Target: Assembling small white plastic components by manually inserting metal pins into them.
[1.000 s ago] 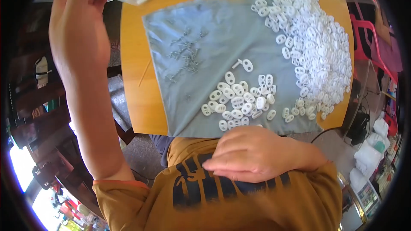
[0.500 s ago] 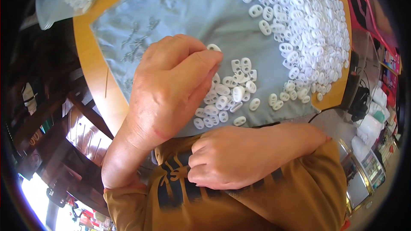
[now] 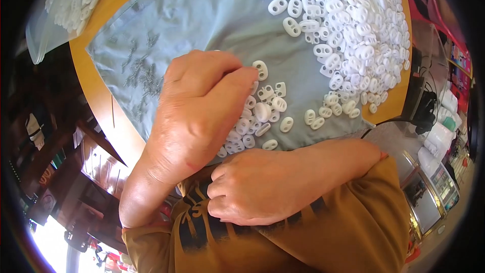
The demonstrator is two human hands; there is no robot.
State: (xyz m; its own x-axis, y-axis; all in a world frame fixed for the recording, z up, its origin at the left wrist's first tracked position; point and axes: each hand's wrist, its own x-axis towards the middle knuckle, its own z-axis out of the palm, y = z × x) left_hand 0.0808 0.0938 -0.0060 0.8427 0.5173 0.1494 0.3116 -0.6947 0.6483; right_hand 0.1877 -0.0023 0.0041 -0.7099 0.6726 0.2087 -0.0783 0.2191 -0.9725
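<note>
My left hand (image 3: pixel 202 101) reaches over the cloth, thumb and fingers pinched together, palm down. At its fingertips is a white plastic cord lock (image 3: pixel 260 70) with two holes. Below and beside those fingers lies a small heap of cord locks (image 3: pixel 261 112), partly covered by the hand. My right hand (image 3: pixel 255 187) is curled closed in front of my shirt, by the table's near edge. Its fingers turn under, so what it holds, if anything, is hidden. Several thin metal springs (image 3: pixel 144 73) lie on the cloth left of my left hand.
A large pile of white cord locks (image 3: pixel 361 35) covers the right side of the grey cloth (image 3: pixel 202 15). The cloth lies on a round wooden table (image 3: pixel 81 40). A clear container of white pieces (image 3: pixel 76 0) stands far left. A pink chair (image 3: pixel 429 0) is at the right.
The view has shifted, showing more springs at left. My left hand has moved slightly down relative to the cloth. Cord locks near its fingertips have changed place. My right hand stays curled.
</note>
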